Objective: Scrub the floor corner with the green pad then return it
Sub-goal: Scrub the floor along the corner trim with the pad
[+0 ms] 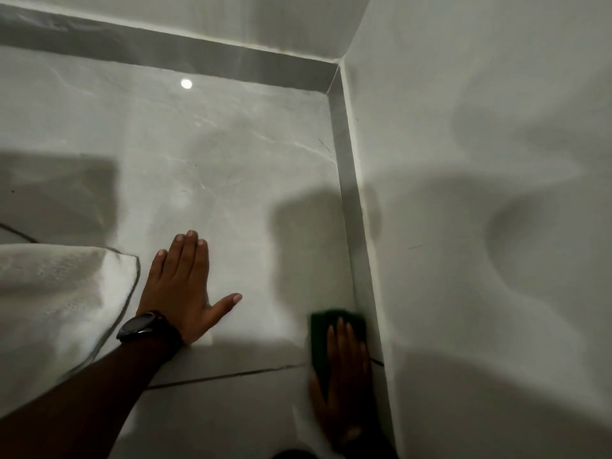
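The green pad (323,324) lies flat on the grey marble floor, tight against the skirting of the right wall. My right hand (344,376) presses down on it with the fingers spread over its near part; the hand is in shadow and blurred. My left hand (185,289) rests palm down on the floor to the left, fingers together, thumb out, holding nothing. A dark watch (142,326) sits on that wrist. The floor corner (332,91) where the two walls meet is far ahead at the upper right.
A white cloth or bedding edge (59,306) hangs over the floor at the left. The white right wall (480,193) runs close along the pad. A dark grout line (231,376) crosses the floor near my hands. A lamp's reflection (186,83) shines on the tile.
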